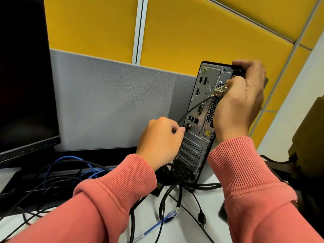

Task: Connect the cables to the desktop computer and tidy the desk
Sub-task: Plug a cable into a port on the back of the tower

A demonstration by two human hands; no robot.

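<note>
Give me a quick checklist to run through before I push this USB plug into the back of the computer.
1. Plug held firmly: ok. The left hand pinches the USB plug at the rear panel.
2. Plug at a port: ok. Its tip is at the lower USB ports, beside the network port.
3. Plug seated or right way up: cannot tell, too small to see.
4. Tower steadied: ok. The right hand grips the top rear edge of the desktop computer.
5. Lock cable out of the way: not ok. It runs across the panel just above the plug.
6. Blue network cable connected: not ok. Its end lies loose on the desk.
</note>
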